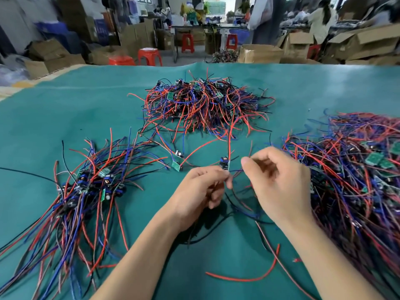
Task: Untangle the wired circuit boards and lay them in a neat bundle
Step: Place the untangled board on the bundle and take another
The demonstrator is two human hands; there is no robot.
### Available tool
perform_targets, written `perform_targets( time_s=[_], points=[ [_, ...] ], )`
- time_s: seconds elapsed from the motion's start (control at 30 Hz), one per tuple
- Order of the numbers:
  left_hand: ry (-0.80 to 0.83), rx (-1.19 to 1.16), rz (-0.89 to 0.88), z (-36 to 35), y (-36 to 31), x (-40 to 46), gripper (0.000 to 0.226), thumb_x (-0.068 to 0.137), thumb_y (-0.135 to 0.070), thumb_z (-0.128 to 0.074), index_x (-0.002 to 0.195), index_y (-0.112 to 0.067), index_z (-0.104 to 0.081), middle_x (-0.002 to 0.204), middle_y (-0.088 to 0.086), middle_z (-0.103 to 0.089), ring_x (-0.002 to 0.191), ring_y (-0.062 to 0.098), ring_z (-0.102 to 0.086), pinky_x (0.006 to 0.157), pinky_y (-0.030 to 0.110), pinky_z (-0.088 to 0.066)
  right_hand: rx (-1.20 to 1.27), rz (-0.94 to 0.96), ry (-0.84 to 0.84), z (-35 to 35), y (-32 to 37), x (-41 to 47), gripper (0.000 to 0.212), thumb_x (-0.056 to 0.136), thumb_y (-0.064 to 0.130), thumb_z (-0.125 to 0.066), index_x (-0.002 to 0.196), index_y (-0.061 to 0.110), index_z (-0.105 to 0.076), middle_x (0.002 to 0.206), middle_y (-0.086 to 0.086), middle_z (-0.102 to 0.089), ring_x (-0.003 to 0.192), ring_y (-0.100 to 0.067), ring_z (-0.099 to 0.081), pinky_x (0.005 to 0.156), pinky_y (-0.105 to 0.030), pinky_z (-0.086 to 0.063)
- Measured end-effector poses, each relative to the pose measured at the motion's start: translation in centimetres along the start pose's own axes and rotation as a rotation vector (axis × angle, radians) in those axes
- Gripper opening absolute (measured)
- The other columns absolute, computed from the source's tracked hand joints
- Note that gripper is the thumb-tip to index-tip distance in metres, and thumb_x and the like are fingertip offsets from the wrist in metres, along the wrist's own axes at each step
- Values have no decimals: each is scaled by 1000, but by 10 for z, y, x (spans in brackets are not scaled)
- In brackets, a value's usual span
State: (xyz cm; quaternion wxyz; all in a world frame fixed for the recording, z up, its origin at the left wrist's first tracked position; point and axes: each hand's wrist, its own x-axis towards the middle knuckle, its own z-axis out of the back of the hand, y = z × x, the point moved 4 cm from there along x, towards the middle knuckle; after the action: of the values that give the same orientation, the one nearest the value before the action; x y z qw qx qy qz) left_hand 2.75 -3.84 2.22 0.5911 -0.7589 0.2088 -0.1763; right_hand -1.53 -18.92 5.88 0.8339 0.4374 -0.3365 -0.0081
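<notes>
Head view, one entry. Left hand (200,187) reached in from 7 o'clock, forearm bare, knuckles up, fingers (218,191) curled; thumb and forefinger pinched the lower edge of a small circuit board (224,163) raised just above the desk (65,109). Right hand (279,180) came in from 5 o'clock, fingers bent, thumb and forefinger pinching a thin blue wire (237,170) that ran from the board. A long red lead rose from the board toward 12 o'clock.

Desk covering: teal cloth, matte, faintly creased.

Sorted bundle (91,187) at 9 o'clock: boards clustered together, red, blue and black leads fanning out toward 7 o'clock, roughly parallel. Tangled heap (205,105) at 12 o'clock: rounded mound of looping wire with small green boards showing through. Larger heap (357,169) at 3 o'clock: dense, matted, touching the right wrist. Two loose boards (177,162) lay between bundle and hands, at 11 o'clock of the left hand. Loose red wire (249,276) curved at 6 o'clock.

Beyond the desk: cardboard boxes (259,53), red plastic stools (149,56), blurred.
</notes>
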Motion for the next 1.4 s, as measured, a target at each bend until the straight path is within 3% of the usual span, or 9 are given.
perform_targets(
  time_s=[0.1, 0.2, 0.37, 0.5, 0.7, 0.83, 1.07, 1.23, 1.4],
  points=[
    [5, 70, -11, -2, -1, -2, 20, 80, -19, -59, 62, -13, -65, 68, 17, -45, 54, 16, -39, 53, 30, -28, 191, -69, 194, -9, 2, 0, 21, 83, 46, -71, 82, 26, -75, 71, 7, -74, 66, -9, -68, 68, -23, -52],
    [20, 42, 20, -1, 0, -3, 16, 81, -17, -62, 67, -12, -68, 71, 10, -61, 66, 14, -50, 59, 25, -36, 312, -131, 304, -18, 4, -2, 5, 89, 19, -76, 85, 18, -80, 65, 0, -73, 60, -9, -65, 60, -23, -51],
    [-35, -171, 51, 6, -2, -2, 34, 78, -36, -70, 95, -10, -59, 97, 4, -63, 84, 14, -61, 67, 25, -44, 1239, -696, 287, -8, 0, 6, 15, 67, 19, -77, 76, 7, -80, 72, -6, -71, 56, -11, -59, 47, -18, -47],
    [-13, -208, 84, 4, -1, 0, 37, 84, -35, -60, 107, -6, -63, 110, 10, -71, 103, 20, -67, 75, 26, -56, 1608, -745, 555, -4, 12, 4, 28, 68, 18, -86, 87, 0, -78, 66, -5, -68, 56, -8, -59, 44, -14, -47],
    [100, -182, 116, -3, -1, -3, 36, 92, -44, -53, 94, -17, -77, 103, 12, -75, 89, 24, -74, 72, 27, -56, 1037, -883, 406, -25, -8, -5, 33, 67, 23, -75, 89, -1, -75, 72, -15, -70, 41, -11, -52, 50, -22, -47],
    [122, -47, 83, -3, 2, -5, 32, 93, -38, -58, 102, -10, -73, 97, 16, -75, 72, 20, -71, 62, 22, -51, 690, -666, 293, -22, -19, -4, 17, 86, 18, -73, 84, 2, -77, 70, -12, -60, 32, -10, -29, 37, -16, -12],
    [118, 3, 89, -2, 3, -5, 27, 95, -27, -55, 96, -4, -70, 70, 7, -69, 50, 12, -62, 47, 17, -41, 610, -558, 198, -21, -27, -4, 10, 87, 14, -77, 81, 7, -80, 63, -5, -63, 39, -12, -39, 34, -18, -23],
    [161, 74, 115, -2, 4, -5, 28, 98, -27, -53, 92, -6, -70, 63, 6, -66, 43, 11, -58, 42, 17, -38, 346, -363, 43, -10, -34, 5, 1, 79, 31, -81, 78, 30, -80, 46, 4, -55, 39, -13, -45, 44, -23, -34],
    [207, 118, 111, -3, 5, -5, 28, 101, -25, -52, 85, -13, -72, 62, 4, -66, 40, 9, -55, 41, 16, -35, 135, -244, -221, 25, -46, 23, 5, 76, 47, -71, 74, 52, -73, 59, 15, -68, 43, -8, -62, 60, -40, -56]
  ],
)
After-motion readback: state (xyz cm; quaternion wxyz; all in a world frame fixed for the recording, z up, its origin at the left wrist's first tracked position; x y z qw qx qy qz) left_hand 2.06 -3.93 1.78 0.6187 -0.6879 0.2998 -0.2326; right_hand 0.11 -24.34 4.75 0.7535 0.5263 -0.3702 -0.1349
